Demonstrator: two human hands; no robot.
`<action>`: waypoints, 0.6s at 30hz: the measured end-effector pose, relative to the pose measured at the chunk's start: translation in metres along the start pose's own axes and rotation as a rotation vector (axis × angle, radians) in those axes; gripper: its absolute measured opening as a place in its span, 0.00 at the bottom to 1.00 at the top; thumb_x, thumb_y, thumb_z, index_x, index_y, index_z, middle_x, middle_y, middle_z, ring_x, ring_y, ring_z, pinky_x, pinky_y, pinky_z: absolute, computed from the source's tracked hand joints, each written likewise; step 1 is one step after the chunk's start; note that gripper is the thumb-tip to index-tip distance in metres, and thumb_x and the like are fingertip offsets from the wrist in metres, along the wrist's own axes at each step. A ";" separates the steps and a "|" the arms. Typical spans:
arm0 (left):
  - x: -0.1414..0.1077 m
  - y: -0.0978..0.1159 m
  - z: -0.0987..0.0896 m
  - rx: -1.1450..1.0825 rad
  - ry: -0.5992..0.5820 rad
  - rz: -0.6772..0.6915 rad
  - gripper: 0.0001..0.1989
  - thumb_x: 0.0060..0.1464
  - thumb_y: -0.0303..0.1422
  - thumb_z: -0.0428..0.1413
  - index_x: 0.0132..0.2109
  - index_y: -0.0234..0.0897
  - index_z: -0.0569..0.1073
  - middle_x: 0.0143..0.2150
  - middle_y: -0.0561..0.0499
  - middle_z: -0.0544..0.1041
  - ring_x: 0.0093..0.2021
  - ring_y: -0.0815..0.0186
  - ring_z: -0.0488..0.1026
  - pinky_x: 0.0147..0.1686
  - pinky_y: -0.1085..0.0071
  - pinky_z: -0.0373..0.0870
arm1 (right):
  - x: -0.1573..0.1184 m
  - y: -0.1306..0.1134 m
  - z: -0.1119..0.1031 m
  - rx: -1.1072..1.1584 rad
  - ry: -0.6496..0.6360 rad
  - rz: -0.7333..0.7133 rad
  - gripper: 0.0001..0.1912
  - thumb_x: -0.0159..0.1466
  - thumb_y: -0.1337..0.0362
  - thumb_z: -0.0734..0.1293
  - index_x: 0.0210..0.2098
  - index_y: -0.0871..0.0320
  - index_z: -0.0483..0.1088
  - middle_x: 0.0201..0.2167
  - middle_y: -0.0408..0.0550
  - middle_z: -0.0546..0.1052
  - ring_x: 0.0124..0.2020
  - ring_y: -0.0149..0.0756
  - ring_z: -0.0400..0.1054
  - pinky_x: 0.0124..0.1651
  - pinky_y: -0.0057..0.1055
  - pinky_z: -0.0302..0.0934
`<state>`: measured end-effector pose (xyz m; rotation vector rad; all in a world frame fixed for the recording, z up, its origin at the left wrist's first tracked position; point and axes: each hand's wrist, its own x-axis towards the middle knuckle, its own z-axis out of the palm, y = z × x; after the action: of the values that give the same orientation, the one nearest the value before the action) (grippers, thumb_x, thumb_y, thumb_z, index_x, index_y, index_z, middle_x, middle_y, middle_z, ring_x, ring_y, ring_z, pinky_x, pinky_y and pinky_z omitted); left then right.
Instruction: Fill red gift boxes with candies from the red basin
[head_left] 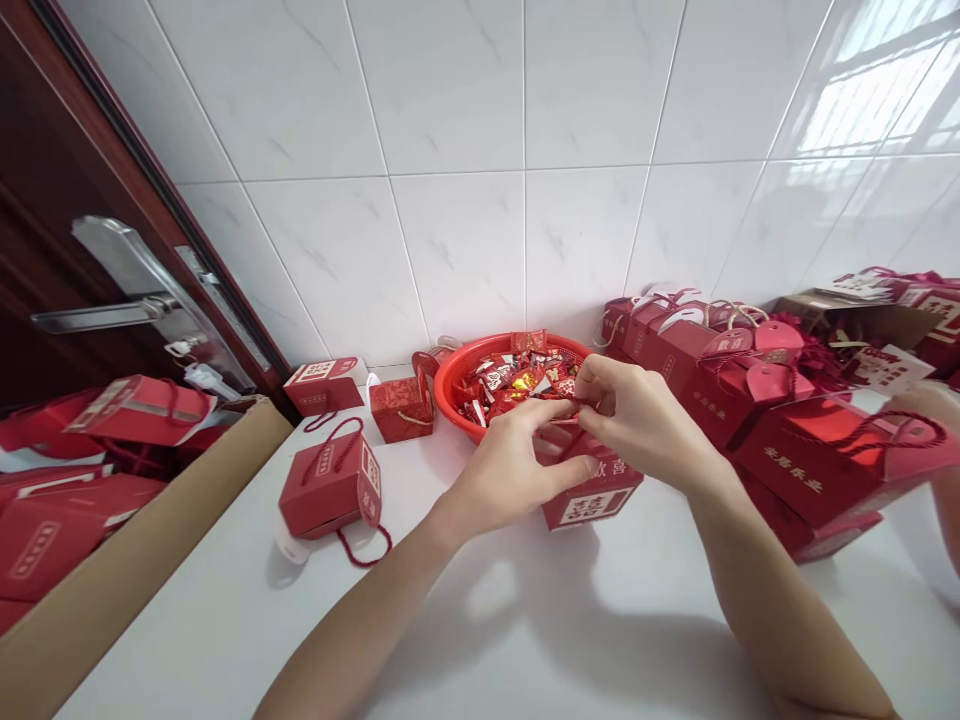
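Forearms (360, 610): both come from the bottom edge and reach forward over the white surface (225, 610).
Left hand (502, 465): its fingers grasp the small red box (592, 508), with the thumb lying across its front side.
Right hand (637, 410): its fingers are bent and drawn together at the top of the same box; I cannot tell whether they pinch something.
Small red box: it is between the two hands, just in front of the basket, with a pale printed panel toward the camera. Whether it touches the surface, I cannot tell.
Red basket (448, 385): it stands near the wall (457, 100) and is filled with shiny small packets (499, 376).
Left side: one red box with cord (322, 490) lies on the surface, and a patterned box (403, 408) stands beside the basket.
Carton (161, 545): it holds more red boxes, near the dark door (45, 180).
Right side: many red boxes with cords (705, 395) stand crowded together.
Another person's hand (926, 402): it is partly seen at the right edge, near these boxes.
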<state>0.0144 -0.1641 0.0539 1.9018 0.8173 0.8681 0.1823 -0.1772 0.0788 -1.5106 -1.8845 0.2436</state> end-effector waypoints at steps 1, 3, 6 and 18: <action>-0.001 -0.001 0.002 0.120 0.084 0.037 0.22 0.50 0.30 0.64 0.53 0.40 0.76 0.51 0.46 0.76 0.47 0.58 0.76 0.51 0.60 0.73 | -0.001 -0.003 -0.001 -0.009 0.023 0.008 0.06 0.54 0.72 0.61 0.28 0.54 0.62 0.26 0.41 0.73 0.26 0.32 0.63 0.29 0.28 0.52; -0.002 -0.003 0.006 0.303 0.201 0.076 0.21 0.48 0.29 0.65 0.51 0.40 0.76 0.50 0.47 0.73 0.48 0.58 0.74 0.52 0.59 0.72 | -0.002 -0.008 -0.002 -0.019 0.044 0.022 0.05 0.55 0.71 0.60 0.29 0.54 0.62 0.27 0.42 0.74 0.27 0.34 0.64 0.31 0.29 0.54; -0.001 -0.007 0.008 0.384 0.272 0.079 0.25 0.47 0.33 0.66 0.53 0.41 0.72 0.51 0.47 0.70 0.52 0.55 0.71 0.53 0.59 0.71 | -0.005 -0.013 -0.002 -0.009 0.045 0.023 0.04 0.58 0.68 0.60 0.32 0.53 0.63 0.30 0.45 0.75 0.31 0.38 0.67 0.34 0.31 0.57; -0.007 0.001 0.006 0.146 0.079 0.262 0.26 0.65 0.45 0.52 0.68 0.50 0.62 0.70 0.49 0.60 0.71 0.53 0.54 0.68 0.57 0.56 | -0.014 -0.020 -0.046 0.205 0.477 0.075 0.12 0.65 0.61 0.61 0.48 0.51 0.66 0.37 0.49 0.75 0.29 0.37 0.70 0.27 0.33 0.63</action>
<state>0.0160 -0.1725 0.0506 2.1479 0.7039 1.0727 0.1956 -0.2082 0.1182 -1.3566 -1.3856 0.0947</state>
